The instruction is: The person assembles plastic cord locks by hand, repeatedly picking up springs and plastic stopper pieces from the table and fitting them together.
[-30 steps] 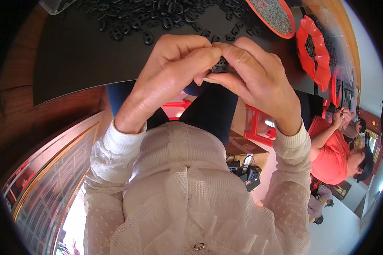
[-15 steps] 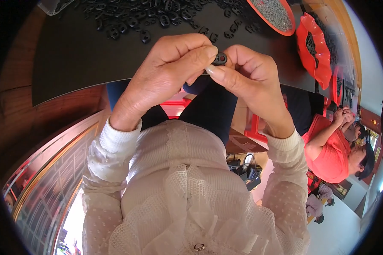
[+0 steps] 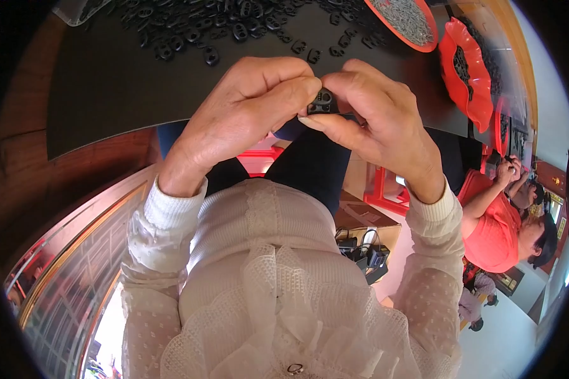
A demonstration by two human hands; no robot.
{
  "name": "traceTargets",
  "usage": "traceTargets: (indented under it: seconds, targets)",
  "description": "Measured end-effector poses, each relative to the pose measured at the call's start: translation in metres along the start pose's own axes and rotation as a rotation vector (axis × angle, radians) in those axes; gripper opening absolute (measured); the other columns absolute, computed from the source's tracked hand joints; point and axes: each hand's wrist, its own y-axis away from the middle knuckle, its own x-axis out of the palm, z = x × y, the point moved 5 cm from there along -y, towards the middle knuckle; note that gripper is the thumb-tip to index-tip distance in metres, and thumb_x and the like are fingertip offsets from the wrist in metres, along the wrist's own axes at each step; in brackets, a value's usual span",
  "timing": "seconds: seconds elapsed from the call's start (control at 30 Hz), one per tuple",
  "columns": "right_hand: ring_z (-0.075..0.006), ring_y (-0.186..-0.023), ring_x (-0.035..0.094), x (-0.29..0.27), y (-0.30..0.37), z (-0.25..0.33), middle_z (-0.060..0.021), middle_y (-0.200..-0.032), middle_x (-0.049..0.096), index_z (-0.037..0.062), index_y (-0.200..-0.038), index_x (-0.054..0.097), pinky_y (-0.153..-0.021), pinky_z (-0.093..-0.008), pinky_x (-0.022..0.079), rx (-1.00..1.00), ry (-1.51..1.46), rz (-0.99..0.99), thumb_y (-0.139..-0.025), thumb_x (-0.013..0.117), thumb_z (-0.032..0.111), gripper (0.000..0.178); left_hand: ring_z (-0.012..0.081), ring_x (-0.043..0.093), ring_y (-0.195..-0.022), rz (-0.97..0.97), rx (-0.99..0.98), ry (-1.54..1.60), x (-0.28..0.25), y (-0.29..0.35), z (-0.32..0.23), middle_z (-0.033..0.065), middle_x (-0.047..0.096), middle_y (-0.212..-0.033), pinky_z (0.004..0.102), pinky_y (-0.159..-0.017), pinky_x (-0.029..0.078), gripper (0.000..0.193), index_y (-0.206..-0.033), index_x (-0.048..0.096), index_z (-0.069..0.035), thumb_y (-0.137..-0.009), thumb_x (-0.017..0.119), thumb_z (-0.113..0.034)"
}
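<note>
A small black plastic cord lock with two holes (image 3: 322, 101) is held above the table's near edge, between the fingertips of both hands. My left hand (image 3: 253, 107) pinches its left side with thumb and index finger. From the right, my right hand (image 3: 382, 114) grips it, the index finger at its top and the thumb at its lower end. The fingers partly cover the piece. Beyond my hands lies a heap of similar black pieces (image 3: 212, 55) on the dark tabletop (image 3: 101, 95), several of them scattered singly toward the right.
Small metal springs (image 3: 406, 22) fill a round red tray (image 3: 428, 44) at the far right. Beside it stands a wavy red dish (image 3: 477, 76) with black parts. A clear container (image 3: 76, 16) shows at the far left. A co-worker in a red shirt (image 3: 487, 221) sits at right.
The cord lock has turned and tipped, so more of its side shows. My right index finger has moved up to its top edge, and the right thumb has shifted slightly left and down.
</note>
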Motion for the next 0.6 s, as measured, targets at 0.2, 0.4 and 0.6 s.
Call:
traceTargets:
  seconds: [0.2, 0.4, 0.6]
  targets:
    - [-0.0253, -0.057, 0.054, -0.0021, -0.0029, 0.0031, -0.0076, -0.077, 0.05, 0.0036, -0.084, 0.058, -0.048, -0.0337, 0.044, -0.073, 0.086, 0.021, -0.072, 0.076, 0.023, 0.029, 0.002, 0.034, -0.052, -0.021, 0.021, -0.002, 0.0014, 0.0003, 0.0009, -0.006, 0.041, -0.057, 0.0225, -0.044, 0.026, 0.024, -0.074, 0.055, -0.001, -0.093, 0.053, -0.015]
    - [-0.0252, -0.057, 0.054, -0.0015, -0.0023, 0.0005, -0.0076, -0.077, 0.051, 0.0037, -0.083, 0.058, -0.048, -0.0336, 0.044, -0.097, 0.069, 0.027, -0.072, 0.076, 0.022, 0.028, 0.0035, 0.036, -0.053, -0.02, 0.014, -0.049, 0.0024, 0.0001, -0.0011, -0.0033, 0.041, -0.058, 0.0242, -0.045, 0.029, 0.024, -0.073, 0.054, 0.001, -0.092, 0.053, -0.014]
    - [-0.026, -0.057, 0.053, 0.0008, -0.0016, 0.0014, -0.009, -0.077, 0.051, 0.0028, -0.083, 0.058, -0.048, -0.0341, 0.045, -0.13, 0.042, 0.009, -0.073, 0.075, 0.02, 0.027, 0.0087, 0.038, -0.052, -0.005, 0.0, -0.118, 0.0041, 0.0003, -0.0064, 0.0019, 0.042, -0.057, 0.0282, -0.047, 0.032, 0.025, -0.075, 0.053, 0.003, -0.091, 0.05, -0.016]
